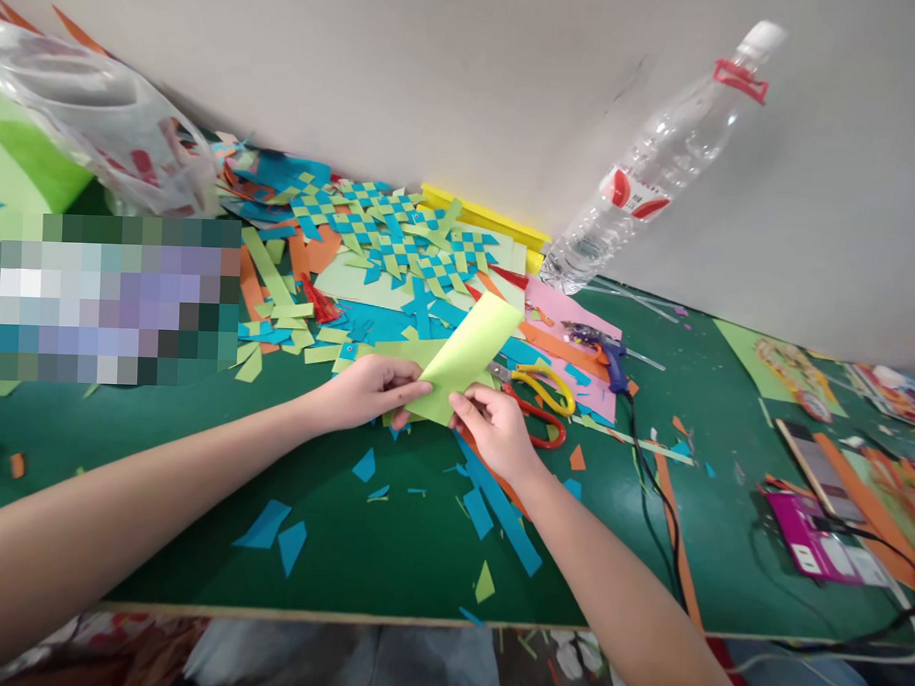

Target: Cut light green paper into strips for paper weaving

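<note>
A light green piece of paper (473, 346) is held up over the table, tilted to the upper right and bent or folded. My left hand (373, 388) pinches its lower left edge. The fingers of my right hand (494, 424) close on its lower right corner. Just beyond my right hand lie scissors (547, 388) with one yellow and one red handle, their blades partly hidden behind the paper. Blue paper strips (501, 510) lie under and in front of my right hand. Behind the paper are woven blue and green paper pieces (402, 226) in a pile.
A clear plastic bottle (659, 160) stands at the back, near a glue gun (599, 350) on pink paper. Its black cord runs forward. At right lie a phone (817, 466) and a magenta packet (811, 535). A plastic bag (127, 121) stands back left. Paper scraps litter the green table (195, 564).
</note>
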`<state>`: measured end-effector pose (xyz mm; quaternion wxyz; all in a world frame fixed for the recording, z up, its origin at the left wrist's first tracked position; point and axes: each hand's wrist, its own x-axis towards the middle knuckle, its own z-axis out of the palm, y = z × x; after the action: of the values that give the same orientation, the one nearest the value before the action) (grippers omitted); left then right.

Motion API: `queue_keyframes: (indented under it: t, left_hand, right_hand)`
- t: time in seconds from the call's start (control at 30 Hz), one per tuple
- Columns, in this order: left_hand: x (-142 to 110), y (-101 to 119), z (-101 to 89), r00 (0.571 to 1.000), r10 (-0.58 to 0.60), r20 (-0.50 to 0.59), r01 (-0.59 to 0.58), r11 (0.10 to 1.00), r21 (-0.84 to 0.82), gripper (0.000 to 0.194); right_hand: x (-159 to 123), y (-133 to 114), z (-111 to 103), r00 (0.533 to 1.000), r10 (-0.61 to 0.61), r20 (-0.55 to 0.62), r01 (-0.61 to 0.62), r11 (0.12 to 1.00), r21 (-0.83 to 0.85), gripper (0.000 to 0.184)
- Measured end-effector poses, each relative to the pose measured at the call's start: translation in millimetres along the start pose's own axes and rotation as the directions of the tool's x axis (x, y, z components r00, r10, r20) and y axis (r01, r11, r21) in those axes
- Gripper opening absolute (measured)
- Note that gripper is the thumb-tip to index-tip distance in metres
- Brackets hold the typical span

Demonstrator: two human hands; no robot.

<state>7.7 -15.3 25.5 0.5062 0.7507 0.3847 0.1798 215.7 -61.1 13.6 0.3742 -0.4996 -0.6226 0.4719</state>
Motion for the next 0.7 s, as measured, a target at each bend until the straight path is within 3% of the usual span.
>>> queue_keyframes:
  t: [0.1,0.33,0.7]
  left_hand:
    - [-0.6,0.4,0.3,1.000,0.010,0.022,-0.008,0.998,-0.062,0.038]
    - [0.0,2.2,-1.2,1.000,-0.007,0.018,0.006,0.999,0.044,0.038]
    - [-0.1,-1.8,0.2,0.999,-0.004,0.033,0.004,1.000,0.008,0.043]
  right_hand:
    - [0.2,0.8,-0.3,1.000,-0.001,0.001,0.001,1.000,-0.014,0.037]
    - [-1.5,2.1,0.3,1.000,-0.021,0.011,0.021,0.999,-0.047,0.033]
    - [-1.1,2.7,0.3,0.999,-0.037,0.021,0.038,0.998,-0.054,0.031]
